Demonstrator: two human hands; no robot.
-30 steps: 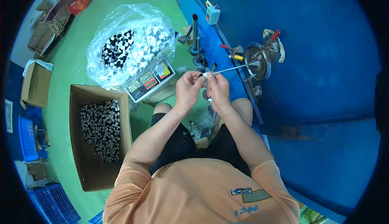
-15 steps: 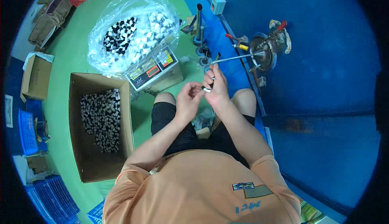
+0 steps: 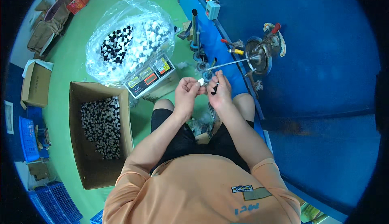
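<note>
My left hand [image 3: 186, 96] pinches a small white piece [image 3: 201, 81] between thumb and fingertips. Just to its right, my right hand [image 3: 221, 92] is closed, palm up, round a small black piece [image 3: 214, 89]; its exact kind is too small to tell. Beyond the right fingertips, a thin metal rod [image 3: 231, 64] slants out from a round metal fixture [image 3: 258, 56] on the blue bench. The two hands are close together above my lap, with a narrow gap between them.
An open cardboard box [image 3: 75, 143] of small black and white pieces stands on the left. Ahead, a clear plastic bag [image 3: 97, 29] of similar pieces rests on a digital scale [image 3: 139, 88]. Red-handled clamps [image 3: 276, 28] and a switch box [image 3: 212, 10] are on the blue bench [image 3: 316, 90].
My hands have moved apart slightly. The white piece now shows clear of the right hand, held in the left fingertips. My right fingertips have dropped away from the rod.
</note>
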